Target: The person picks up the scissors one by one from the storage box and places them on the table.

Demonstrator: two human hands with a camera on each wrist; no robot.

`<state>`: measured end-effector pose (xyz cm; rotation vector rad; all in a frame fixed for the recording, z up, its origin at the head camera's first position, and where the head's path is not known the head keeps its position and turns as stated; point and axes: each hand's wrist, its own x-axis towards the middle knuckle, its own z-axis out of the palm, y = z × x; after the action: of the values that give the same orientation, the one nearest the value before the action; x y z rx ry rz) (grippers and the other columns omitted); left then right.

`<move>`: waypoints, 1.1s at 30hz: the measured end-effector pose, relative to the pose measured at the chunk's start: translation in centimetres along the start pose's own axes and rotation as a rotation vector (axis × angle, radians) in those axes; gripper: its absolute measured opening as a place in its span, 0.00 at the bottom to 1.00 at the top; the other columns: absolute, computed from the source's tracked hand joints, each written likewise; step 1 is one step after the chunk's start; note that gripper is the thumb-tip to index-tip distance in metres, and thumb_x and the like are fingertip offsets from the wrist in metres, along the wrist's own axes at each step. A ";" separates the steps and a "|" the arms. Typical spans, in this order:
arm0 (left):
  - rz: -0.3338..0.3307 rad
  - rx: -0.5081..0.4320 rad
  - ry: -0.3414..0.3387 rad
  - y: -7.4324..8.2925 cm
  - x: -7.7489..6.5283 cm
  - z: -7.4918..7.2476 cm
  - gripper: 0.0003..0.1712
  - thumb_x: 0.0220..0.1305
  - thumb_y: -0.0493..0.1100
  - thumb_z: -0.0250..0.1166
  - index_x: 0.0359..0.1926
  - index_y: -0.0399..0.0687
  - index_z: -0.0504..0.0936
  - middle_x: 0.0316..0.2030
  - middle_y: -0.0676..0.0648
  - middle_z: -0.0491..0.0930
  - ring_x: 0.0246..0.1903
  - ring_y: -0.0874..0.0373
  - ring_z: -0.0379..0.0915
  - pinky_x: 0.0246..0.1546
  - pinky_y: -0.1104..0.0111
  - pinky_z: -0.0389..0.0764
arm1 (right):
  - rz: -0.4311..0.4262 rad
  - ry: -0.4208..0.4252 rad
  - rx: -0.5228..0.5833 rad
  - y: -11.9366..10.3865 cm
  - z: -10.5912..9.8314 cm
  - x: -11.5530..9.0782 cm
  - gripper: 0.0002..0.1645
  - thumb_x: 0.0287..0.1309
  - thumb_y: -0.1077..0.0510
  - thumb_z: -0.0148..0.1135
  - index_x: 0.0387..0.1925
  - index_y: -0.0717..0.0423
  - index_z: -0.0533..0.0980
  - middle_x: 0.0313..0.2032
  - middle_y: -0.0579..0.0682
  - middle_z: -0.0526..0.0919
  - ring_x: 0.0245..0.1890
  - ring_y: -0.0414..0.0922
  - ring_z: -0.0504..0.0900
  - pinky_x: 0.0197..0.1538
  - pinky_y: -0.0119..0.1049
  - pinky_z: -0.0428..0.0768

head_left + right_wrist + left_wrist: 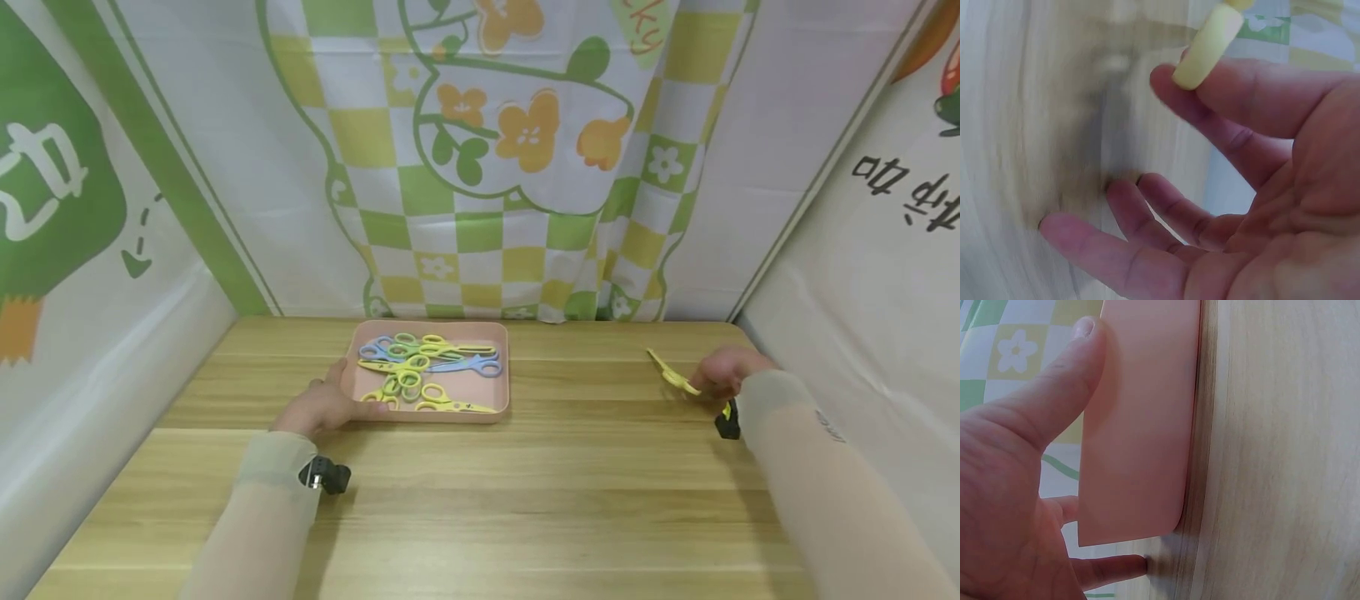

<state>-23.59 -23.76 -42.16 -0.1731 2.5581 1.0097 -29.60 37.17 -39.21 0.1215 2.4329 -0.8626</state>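
A shallow pink tray [501,400] holds several small scissors in yellow, green and blue. My left hand [322,407] rests at its near left corner. In the left wrist view the thumb [1063,387] lies straight along the tray's rim, and the other fingers spread past the side wall. Toward the right end of the table, my right hand [726,373] pinches yellow scissors [672,377] by the handle end between thumb and forefinger, with the tip pointing away to the left. The right wrist view shows only part of the yellow handle [1207,50]; the remaining fingers are spread and loosely bent.
Both hands work over a wood-grain table [540,492]. A green-and-yellow checked curtain [480,225] hangs along its back edge. Printed white sheets stand at the left [150,333] and right [847,275] sides. Each wrist carries a small black camera [324,475].
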 end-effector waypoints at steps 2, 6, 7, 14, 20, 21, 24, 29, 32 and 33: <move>0.003 0.007 0.000 0.0 -0.1 -0.1 0.80 0.48 0.69 0.75 0.77 0.42 0.26 0.70 0.17 0.29 0.68 0.19 0.28 0.62 0.30 0.43 | 0.023 0.054 -0.038 0.0 0.0 -0.2 0.14 0.51 0.61 0.68 0.34 0.71 0.79 0.33 0.56 0.76 0.33 0.48 0.77 0.38 0.38 0.82; 0.006 0.018 -0.003 0.0 -0.2 -0.1 0.80 0.48 0.69 0.74 0.77 0.41 0.26 0.70 0.17 0.29 0.68 0.19 0.28 0.61 0.29 0.44 | 0.035 0.050 -0.036 0.2 0.0 -0.3 0.17 0.52 0.60 0.69 0.37 0.71 0.78 0.42 0.61 0.77 0.43 0.54 0.78 0.48 0.45 0.81; 0.007 0.024 -0.003 0.0 -0.2 -0.2 0.79 0.49 0.69 0.74 0.77 0.41 0.26 0.70 0.16 0.29 0.68 0.19 0.28 0.61 0.29 0.44 | 0.034 0.045 -0.035 0.2 0.0 -0.3 0.15 0.51 0.60 0.68 0.36 0.70 0.79 0.42 0.61 0.77 0.43 0.54 0.79 0.48 0.46 0.81; 0.009 0.039 -0.006 -0.1 -0.1 -0.1 0.79 0.50 0.70 0.73 0.77 0.41 0.26 0.70 0.16 0.30 0.68 0.19 0.29 0.62 0.29 0.44 | 0.036 0.032 -0.077 0.3 -0.1 -0.2 0.11 0.51 0.58 0.69 0.32 0.65 0.80 0.41 0.60 0.80 0.42 0.55 0.81 0.48 0.46 0.81; 0.011 0.050 0.001 0.0 -0.1 -0.1 0.78 0.50 0.69 0.73 0.77 0.39 0.27 0.69 0.16 0.31 0.68 0.19 0.30 0.62 0.30 0.45 | 0.036 0.043 -0.111 0.1 0.1 -0.3 0.11 0.52 0.57 0.70 0.29 0.63 0.79 0.39 0.59 0.80 0.41 0.55 0.81 0.47 0.45 0.81; 0.012 0.050 0.000 0.0 -0.1 -0.1 0.78 0.50 0.69 0.73 0.77 0.39 0.27 0.69 0.16 0.30 0.68 0.19 0.30 0.62 0.30 0.45 | 0.036 0.044 -0.109 0.1 0.1 -0.3 0.11 0.52 0.58 0.70 0.30 0.63 0.79 0.40 0.59 0.80 0.42 0.55 0.80 0.47 0.46 0.80; 0.013 0.043 -0.004 0.0 0.0 -0.1 0.78 0.51 0.69 0.73 0.77 0.39 0.27 0.69 0.16 0.30 0.68 0.19 0.29 0.62 0.30 0.44 | 0.031 0.051 -0.112 0.1 0.2 -0.3 0.13 0.52 0.59 0.69 0.32 0.66 0.79 0.41 0.61 0.79 0.42 0.56 0.80 0.46 0.46 0.81; 0.015 0.042 -0.008 0.1 0.0 -0.1 0.78 0.51 0.68 0.73 0.77 0.39 0.26 0.69 0.16 0.29 0.68 0.19 0.28 0.62 0.30 0.44 | 0.020 0.067 -0.152 0.1 0.3 -0.3 0.12 0.49 0.59 0.70 0.29 0.65 0.79 0.35 0.57 0.79 0.37 0.52 0.79 0.39 0.40 0.82; 0.017 0.043 -0.008 0.2 -0.1 -0.1 0.78 0.51 0.68 0.73 0.77 0.38 0.27 0.69 0.16 0.29 0.68 0.19 0.28 0.62 0.30 0.44 | 0.018 0.062 -0.136 0.2 0.3 -0.2 0.09 0.48 0.60 0.68 0.28 0.63 0.78 0.33 0.55 0.78 0.35 0.51 0.79 0.38 0.39 0.81; 0.017 0.043 -0.008 0.2 -0.1 -0.2 0.78 0.51 0.68 0.73 0.77 0.38 0.26 0.69 0.16 0.29 0.68 0.19 0.28 0.62 0.30 0.44 | 0.019 0.061 -0.126 0.3 0.3 -0.2 0.09 0.47 0.60 0.68 0.28 0.63 0.79 0.33 0.55 0.78 0.35 0.51 0.79 0.38 0.39 0.81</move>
<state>-23.60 -23.73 -41.88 -0.1356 2.5760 0.9583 -29.22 37.25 -39.47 0.1255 2.5313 -0.7053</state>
